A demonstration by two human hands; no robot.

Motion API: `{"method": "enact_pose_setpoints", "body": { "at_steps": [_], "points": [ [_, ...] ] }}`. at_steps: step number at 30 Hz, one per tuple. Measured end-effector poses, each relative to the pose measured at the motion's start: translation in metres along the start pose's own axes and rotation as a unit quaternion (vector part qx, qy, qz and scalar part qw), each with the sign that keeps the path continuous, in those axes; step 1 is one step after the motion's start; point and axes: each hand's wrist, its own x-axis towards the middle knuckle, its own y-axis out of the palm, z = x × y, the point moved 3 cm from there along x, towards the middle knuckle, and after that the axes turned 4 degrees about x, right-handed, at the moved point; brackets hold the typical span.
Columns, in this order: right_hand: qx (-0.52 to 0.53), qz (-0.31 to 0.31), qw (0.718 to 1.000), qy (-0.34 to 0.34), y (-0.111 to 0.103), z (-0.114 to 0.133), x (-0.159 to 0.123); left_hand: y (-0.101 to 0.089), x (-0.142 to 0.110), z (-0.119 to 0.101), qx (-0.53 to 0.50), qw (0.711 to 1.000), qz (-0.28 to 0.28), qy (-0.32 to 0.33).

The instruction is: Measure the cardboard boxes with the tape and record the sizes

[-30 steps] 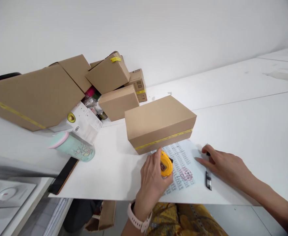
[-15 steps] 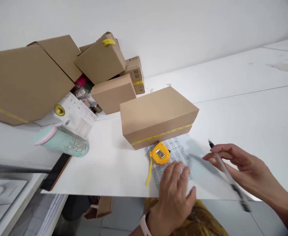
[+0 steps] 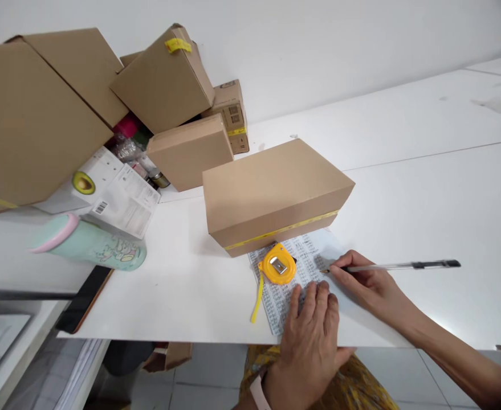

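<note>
The yellow tape measure (image 3: pixel 278 265) sits on the printed sheet (image 3: pixel 308 265), whose far edge is hidden by the cardboard box (image 3: pixel 276 188); its characters are too small to read. Likely light and limp, the sheet is best pinned where the left hand (image 3: pixel 309 336) lies flat, fingers slightly apart. The right hand (image 3: pixel 366 285) pinches the light, stiff-looking clear pen (image 3: pixel 389 266) near its tip.

1. Mint-green tumbler (image 3: pixel 117 249), pink-ringed lid; just before white avocado-printed carton (image 3: pixel 126 199).
2. Black smartphone (image 3: pixel 83 303): flat, near tumbler.
3. Tilted cardboard box (image 3: pixel 160 85), yellow tape patch; smaller plain box (image 3: pixel 192 155) below.
4. Large cardboard box (image 3: pixel 28 125): far left, yellow tape strip.
</note>
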Motion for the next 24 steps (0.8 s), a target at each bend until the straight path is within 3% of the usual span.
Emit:
{"method": "enact_pose_setpoints", "body": {
  "at_steps": [4,9,14,24],
  "points": [
    [-0.082,0.012,0.995,-0.049,-0.001,-0.004,0.0,-0.002,-0.001,-0.001,0.052,0.998,-0.017,0.015],
    [-0.073,-0.023,0.996,-0.051,-0.001,-0.01,-0.001,-0.001,-0.007,0.001,0.175,0.98,-0.097,0.024],
    [-0.099,-0.043,0.992,-0.07,-0.003,-0.006,-0.002,0.001,-0.009,0.001,0.206,0.974,-0.095,0.024],
    [-0.124,-0.025,0.989,-0.076,-0.001,-0.009,-0.002,-0.003,-0.01,-0.001,0.211,0.973,-0.093,0.022]
  ]
}}
